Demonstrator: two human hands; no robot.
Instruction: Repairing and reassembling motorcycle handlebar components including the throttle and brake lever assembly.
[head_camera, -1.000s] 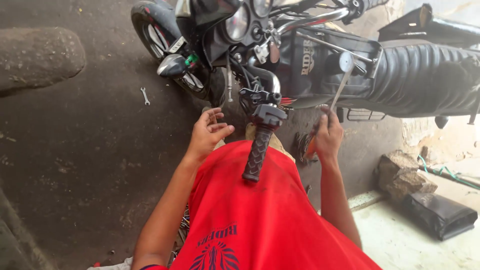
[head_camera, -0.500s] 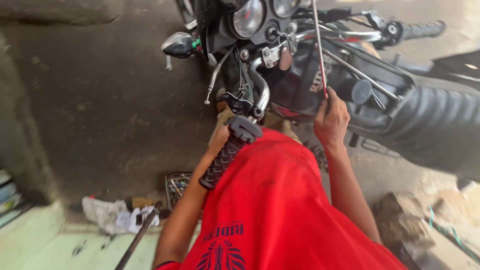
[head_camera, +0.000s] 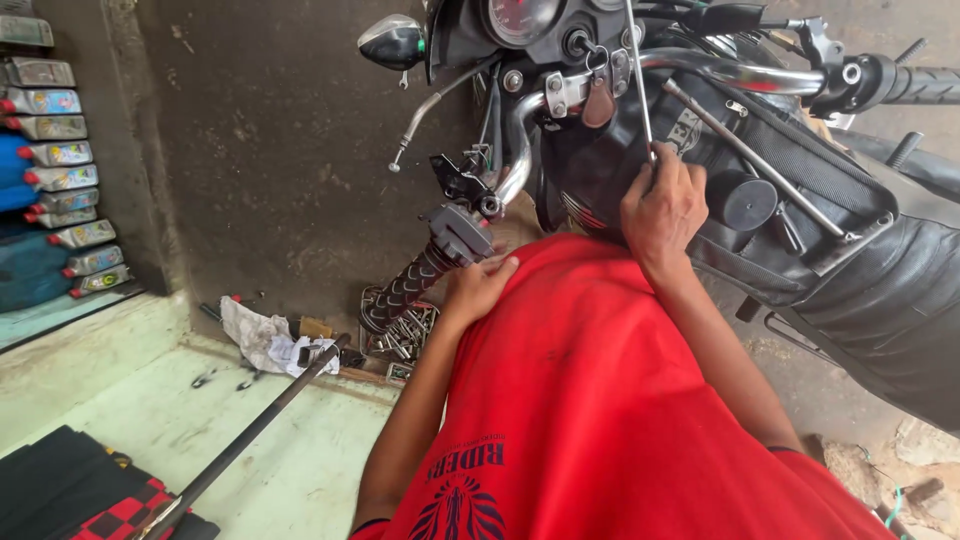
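Even daylight, sharp (edges slightly warped).

Thin metal rod (head_camera: 636, 75): slender, silvery, standing nearly upright in front of the motorcycle's black tank, lower end gripped in the closed right hand (head_camera: 662, 205), upper end running out of view. Black ribbed handlebar grip (head_camera: 405, 288): angled down and outward, the left hand (head_camera: 480, 285) resting just beside its inner end.

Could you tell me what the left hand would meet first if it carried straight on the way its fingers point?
Probably the black ribbed handlebar grip just beyond the left hand, though depth is hard to judge.
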